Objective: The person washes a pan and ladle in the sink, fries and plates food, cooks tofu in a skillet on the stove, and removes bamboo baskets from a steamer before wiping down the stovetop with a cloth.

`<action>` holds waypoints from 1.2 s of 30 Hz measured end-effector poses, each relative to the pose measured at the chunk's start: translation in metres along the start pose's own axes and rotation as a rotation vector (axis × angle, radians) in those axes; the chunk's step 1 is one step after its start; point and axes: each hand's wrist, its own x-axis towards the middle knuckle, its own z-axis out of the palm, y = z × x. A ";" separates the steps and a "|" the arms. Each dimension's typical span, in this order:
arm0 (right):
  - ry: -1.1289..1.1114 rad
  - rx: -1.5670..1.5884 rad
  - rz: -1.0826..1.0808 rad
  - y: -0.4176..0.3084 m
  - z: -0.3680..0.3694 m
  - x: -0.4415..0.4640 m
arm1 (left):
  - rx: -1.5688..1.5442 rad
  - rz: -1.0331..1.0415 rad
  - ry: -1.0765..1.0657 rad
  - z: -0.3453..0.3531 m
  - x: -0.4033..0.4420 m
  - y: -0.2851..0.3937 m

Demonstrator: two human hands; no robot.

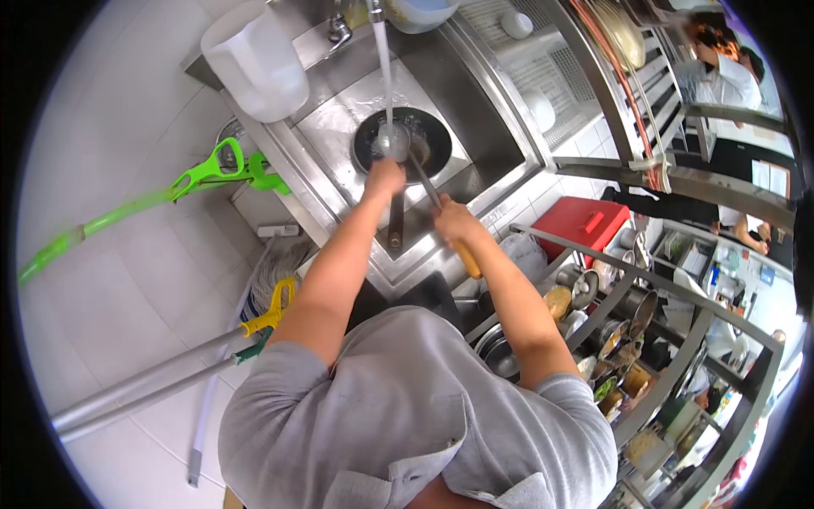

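Observation:
A black frying pan [439, 140] lies in the metal sink [487, 136], its dark handle [397, 222] pointing toward me. Water from the tap [377, 13] falls into the pan. My right hand [458, 222] is closed around a ladle [426, 182] with a metal shaft and wooden grip; its rounded end is under the stream, over the pan. Beside that end, at the pan's near rim, is my left hand [387, 178], fingers bent and closed. What its fingers hold, if anything, is hidden by the hand and splashing water.
A white plastic jug [259, 64] stands at the sink's left edge. Green [212, 170] and yellow [273, 312] mop handles lean on the left. To the right are a red box [583, 225], metal racks with pots and bowls, and a person [721, 81] farther off.

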 end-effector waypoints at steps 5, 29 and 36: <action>0.273 -0.324 0.006 0.033 0.032 0.034 | -0.444 0.172 0.206 -0.050 0.091 0.005; 0.186 0.113 -0.149 0.047 0.038 -0.025 | -0.465 0.428 0.742 -0.085 0.063 0.051; 0.529 0.300 -0.041 0.086 0.056 -0.106 | -0.132 -0.332 -0.194 0.154 0.135 -0.117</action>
